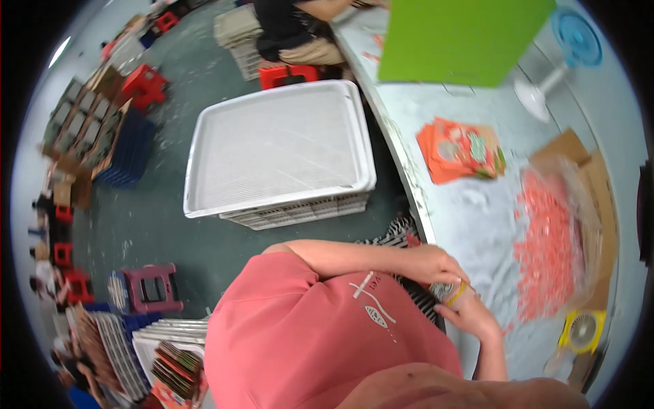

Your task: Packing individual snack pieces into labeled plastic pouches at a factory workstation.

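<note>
My left hand (434,264) and my right hand (470,311) meet in front of me at the table's near edge. Pinched between their fingers is a small flat grey-and-white piece with a yellow edge (443,292); its exact kind is too small to make out. My left forearm crosses in front of my pink shirt, and the right one rises from below. Past my right hand, a heap of small pinkish-red packets (548,245) spills from a clear plastic bag on the table. Farther off lies a stack of orange printed pouches (463,151).
The pale table (422,204) runs along my right, bearing a green board (463,41), blue fan (578,35), small yellow fan (583,331) and cardboard (599,225). A white mesh tray (283,146) tops a crate on my left. A co-worker sits beyond; stools (153,286) stand around.
</note>
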### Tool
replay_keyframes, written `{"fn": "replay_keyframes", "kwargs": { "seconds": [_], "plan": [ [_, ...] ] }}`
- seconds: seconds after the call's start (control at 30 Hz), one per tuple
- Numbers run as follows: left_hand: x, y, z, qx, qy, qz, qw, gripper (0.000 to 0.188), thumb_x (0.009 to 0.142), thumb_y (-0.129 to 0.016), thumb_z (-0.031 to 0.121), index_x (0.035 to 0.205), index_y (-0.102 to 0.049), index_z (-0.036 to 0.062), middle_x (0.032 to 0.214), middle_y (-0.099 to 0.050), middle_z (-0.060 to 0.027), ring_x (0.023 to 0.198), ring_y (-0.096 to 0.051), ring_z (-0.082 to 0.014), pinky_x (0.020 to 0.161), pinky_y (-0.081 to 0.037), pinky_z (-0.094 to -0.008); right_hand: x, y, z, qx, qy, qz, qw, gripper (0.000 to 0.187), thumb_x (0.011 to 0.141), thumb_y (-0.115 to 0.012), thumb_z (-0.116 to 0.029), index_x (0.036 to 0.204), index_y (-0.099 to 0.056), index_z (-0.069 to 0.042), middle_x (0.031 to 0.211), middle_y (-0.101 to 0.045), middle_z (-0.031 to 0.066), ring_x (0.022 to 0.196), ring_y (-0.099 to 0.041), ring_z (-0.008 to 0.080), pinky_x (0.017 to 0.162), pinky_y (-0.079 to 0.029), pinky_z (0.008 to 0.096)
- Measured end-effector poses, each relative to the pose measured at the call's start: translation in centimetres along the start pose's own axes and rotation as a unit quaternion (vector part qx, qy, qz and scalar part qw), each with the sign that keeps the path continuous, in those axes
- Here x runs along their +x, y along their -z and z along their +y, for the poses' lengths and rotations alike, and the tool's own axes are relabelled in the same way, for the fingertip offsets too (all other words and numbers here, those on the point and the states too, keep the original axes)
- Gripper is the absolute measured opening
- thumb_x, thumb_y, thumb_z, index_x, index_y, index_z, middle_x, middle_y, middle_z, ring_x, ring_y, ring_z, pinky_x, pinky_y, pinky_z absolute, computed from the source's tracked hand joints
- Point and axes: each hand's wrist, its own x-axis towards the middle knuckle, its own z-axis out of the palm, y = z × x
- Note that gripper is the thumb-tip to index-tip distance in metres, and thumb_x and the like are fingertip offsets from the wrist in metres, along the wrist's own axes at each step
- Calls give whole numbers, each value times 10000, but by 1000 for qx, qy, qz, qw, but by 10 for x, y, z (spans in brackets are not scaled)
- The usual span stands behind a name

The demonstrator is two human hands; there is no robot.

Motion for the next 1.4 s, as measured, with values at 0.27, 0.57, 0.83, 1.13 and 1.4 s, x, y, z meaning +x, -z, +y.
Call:
{"fn": "replay_keyframes", "kwargs": {
  "seconds": [0.27, 0.57, 0.83, 1.13, 1.4],
  "plan": [
    [-46, 40, -9, -50, 120, -38, 991, 325, 976, -539, 188, 1270, -622, 75, 987, -723, -123, 869, -709, -249, 746, -548, -331, 14, 3, -5, -9, 32, 116, 993, 228, 865, -664, -37, 1081, -633, 28, 1001, -661, 181, 883, -646, 330, 799, -508, 386],
    [-52, 34, -7, -146, 144, 21, 978, 316, 911, -643, 220, 1171, -662, 42, 861, -712, -130, 737, -680, -191, 701, -530, -326, 9, 4, -21, -3, 32, 206, 978, 206, 789, -727, 4, 989, -718, -41, 900, -659, 141, 745, -651, 299, 632, -515, 342],
    [-31, 44, 5, -242, 288, 159, 913, 197, 958, -633, 184, 975, -717, 7, 748, -658, 8, 632, -602, -46, 516, -525, -231, 20, 8, -16, -104, 87, 353, 926, 307, 774, -765, -75, 1051, -645, -25, 839, -604, 125, 737, -617, 299, 601, -496, 371],
    [-20, 50, -2, -211, 192, 140, 948, 211, 963, -634, 171, 1066, -688, -5, 888, -695, -67, 744, -671, -100, 564, -572, -226, 26, -7, -3, 75, -18, 462, 884, 461, 749, -807, -60, 1177, -635, -62, 1066, -666, 90, 923, -650, 184, 805, -531, 314],
    [-14, 39, 5, -284, 218, 175, 917, 195, 925, -675, 118, 1061, -695, -21, 917, -707, -67, 782, -664, -107, 668, -588, -263, 17, -11, 4, 100, -16, 443, 891, 146, 835, -715, -30, 977, -685, -17, 845, -668, 73, 758, -648, 153, 680, -514, 275]
  ]
}}
